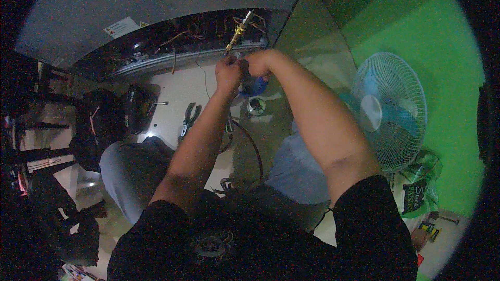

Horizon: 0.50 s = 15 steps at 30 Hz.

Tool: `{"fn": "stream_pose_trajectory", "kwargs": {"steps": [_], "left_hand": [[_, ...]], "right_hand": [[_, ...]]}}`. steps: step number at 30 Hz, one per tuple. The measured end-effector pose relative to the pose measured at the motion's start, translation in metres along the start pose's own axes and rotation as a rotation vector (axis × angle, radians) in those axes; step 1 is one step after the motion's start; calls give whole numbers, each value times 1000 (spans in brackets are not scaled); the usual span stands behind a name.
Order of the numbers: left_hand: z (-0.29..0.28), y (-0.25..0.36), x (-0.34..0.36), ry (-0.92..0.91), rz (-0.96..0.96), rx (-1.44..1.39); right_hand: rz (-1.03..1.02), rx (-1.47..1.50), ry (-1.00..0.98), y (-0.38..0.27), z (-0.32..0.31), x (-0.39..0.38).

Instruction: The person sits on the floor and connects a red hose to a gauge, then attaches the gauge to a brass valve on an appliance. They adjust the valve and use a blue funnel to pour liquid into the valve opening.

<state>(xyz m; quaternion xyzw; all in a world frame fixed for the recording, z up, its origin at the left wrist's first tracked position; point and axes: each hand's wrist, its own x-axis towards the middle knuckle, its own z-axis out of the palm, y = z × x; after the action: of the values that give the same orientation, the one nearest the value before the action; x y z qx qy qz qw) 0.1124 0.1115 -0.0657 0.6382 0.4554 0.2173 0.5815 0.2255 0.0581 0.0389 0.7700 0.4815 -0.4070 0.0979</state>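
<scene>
Both my hands are close together in front of the opening low in a large grey appliance (172,0). My left hand (229,75) is closed around the lower end of a slim brass fitting (238,34) with a silvery tip, which slants up toward the opening. Right beside it, my right hand (260,64) is closed, its fingers turned toward the left one; a small clear or silvery piece shows between the hands, too blurred to name. Just below the right hand is a blue object (253,87), partly covered by it. Thin copper tubes (195,30) run inside the opening.
On the floor lie pliers (188,119), a small round can (256,106), a dark hose (255,143) and an open dark case (139,105). To the right, a fan (389,112) stands by the green wall, with a plastic bag (422,187) nearer. Dark racks (41,125) stand left.
</scene>
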Motion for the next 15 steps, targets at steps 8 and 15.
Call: {"fn": "stream_pose_trajectory", "kwargs": {"steps": [8,15], "left_hand": [[1,-4,1,-61,26,-435],[-7,16,-12,4,-394,-907]], "right_hand": [[-44,-131,1,9,5,16],[-130,-143,183,16,-1,25]]}}
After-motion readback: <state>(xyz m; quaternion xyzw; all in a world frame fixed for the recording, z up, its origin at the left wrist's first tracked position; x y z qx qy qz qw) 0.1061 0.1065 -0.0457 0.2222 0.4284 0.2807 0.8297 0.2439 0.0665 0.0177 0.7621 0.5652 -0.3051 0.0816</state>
